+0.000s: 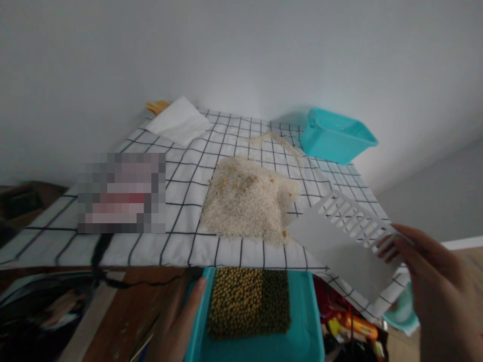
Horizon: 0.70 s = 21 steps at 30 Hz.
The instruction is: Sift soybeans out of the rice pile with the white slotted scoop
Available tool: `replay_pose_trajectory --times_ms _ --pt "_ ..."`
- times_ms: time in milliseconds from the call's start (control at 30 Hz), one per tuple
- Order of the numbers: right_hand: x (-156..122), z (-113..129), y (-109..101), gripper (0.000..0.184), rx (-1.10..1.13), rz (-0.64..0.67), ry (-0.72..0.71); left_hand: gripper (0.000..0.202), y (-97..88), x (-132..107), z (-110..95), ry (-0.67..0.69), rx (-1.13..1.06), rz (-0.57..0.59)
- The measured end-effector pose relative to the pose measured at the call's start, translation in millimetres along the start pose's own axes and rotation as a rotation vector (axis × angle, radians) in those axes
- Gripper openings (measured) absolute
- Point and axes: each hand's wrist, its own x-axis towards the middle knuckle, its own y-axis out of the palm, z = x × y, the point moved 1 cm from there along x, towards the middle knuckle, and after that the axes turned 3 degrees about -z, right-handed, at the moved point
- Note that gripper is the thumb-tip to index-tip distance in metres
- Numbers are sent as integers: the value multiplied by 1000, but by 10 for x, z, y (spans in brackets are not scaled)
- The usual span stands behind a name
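My left hand (pixel 181 322) grips the left rim of a teal tray (pixel 302 342) held just below the table's front edge; the tray carries a layer of greenish-yellow beans (pixel 247 304). My right hand (pixel 433 286) is closed on a white slotted plastic board (pixel 339 236), which is tilted over the table's front right part with its lower edge near a heap of white rice (pixel 245 201). A few yellow beans lie scattered in the rice. The rice sits on a white cloth with a black grid (pixel 181 151).
A second teal tub (pixel 335 136) stands at the table's far right by the wall. A thin trail of rice (pixel 275 143) lies near it. A white folded napkin (pixel 179 123) lies at the far left. Coloured clutter (pixel 350 327) sits under the table at the right.
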Motion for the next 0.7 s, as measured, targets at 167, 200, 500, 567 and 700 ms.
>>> replay_pose_trajectory --times_ms 167,200,500,567,700 --pt "-67 57 3 31 -4 9 -25 39 11 17 80 63 32 31" --pt "-86 75 1 32 1 15 -20 39 11 16 32 55 26 29" --pt "-286 290 6 34 -37 -36 56 43 6 -23 8 -31 -22 -20" --pt "-313 319 3 29 -12 -67 43 51 17 -20 149 -149 23 -23" --pt "-336 244 -69 30 -18 -112 84 46 50 -6 218 -60 9 -7"
